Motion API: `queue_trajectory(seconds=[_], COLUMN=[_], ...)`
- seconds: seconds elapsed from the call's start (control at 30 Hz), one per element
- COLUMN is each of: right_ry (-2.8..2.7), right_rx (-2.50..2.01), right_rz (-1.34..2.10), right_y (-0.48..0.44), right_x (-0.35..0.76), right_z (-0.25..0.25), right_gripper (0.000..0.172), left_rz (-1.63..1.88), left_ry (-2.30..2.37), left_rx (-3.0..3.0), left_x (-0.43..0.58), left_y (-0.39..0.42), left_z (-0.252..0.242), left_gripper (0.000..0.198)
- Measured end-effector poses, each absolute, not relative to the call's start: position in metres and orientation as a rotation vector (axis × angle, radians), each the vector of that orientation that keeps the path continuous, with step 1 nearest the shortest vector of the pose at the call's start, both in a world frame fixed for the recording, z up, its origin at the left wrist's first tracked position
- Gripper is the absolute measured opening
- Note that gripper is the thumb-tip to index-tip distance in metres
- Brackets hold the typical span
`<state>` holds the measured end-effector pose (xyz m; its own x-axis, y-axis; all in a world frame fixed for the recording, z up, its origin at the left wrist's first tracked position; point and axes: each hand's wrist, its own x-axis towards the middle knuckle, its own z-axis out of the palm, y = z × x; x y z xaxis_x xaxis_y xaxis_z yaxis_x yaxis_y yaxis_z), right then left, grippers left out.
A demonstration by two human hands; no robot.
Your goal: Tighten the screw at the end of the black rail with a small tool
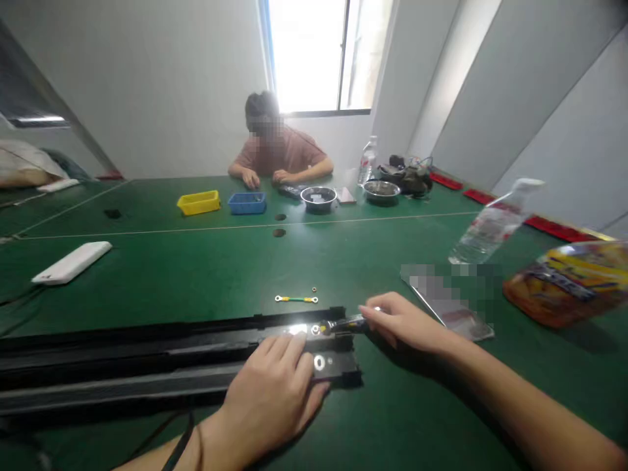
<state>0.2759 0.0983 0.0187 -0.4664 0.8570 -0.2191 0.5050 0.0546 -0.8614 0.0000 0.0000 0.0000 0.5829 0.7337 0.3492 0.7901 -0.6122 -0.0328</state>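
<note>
A long black rail (147, 363) lies across the green table (206, 268) in front of me. My left hand (275, 389) rests flat on its right end, fingers stretched out, pressing it down. My right hand (402, 322) pinches a screwdriver (346, 322) whose tip points left at a small yellow and metal fitting (318, 329) on the rail's end. Just beyond the rail lie a short green-yellow wire with ring ends (296, 299) and a tiny washer (314, 289).
A person sits across the table by a yellow bin (199, 202), blue bin (246, 203) and two metal bowls (318, 197). A water bottle (490, 226), snack bag (569, 281) and flat packet (451, 307) lie right; a white device (72, 262) lies left.
</note>
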Motion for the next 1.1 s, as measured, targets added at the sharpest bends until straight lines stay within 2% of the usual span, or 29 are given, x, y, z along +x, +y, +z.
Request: queue_trajectory(seconds=[0.33,1.1], right_ry=[-1.859,-1.941], right_rx=[-1.222,-1.316], right_rz=[1.333,1.345], right_y=[0.105,0.106], right_x=[0.264,0.256], right_z=[0.008,0.012], right_gripper=[0.05,0.048], left_rz=[-0.429,-0.442], left_ry=[-1.292,-1.293], left_rx=[-2.63,-2.636], left_x=[0.002,0.0], left_y=[0.002,0.002], left_z=[0.002,0.002], left_gripper=[0.026,0.026])
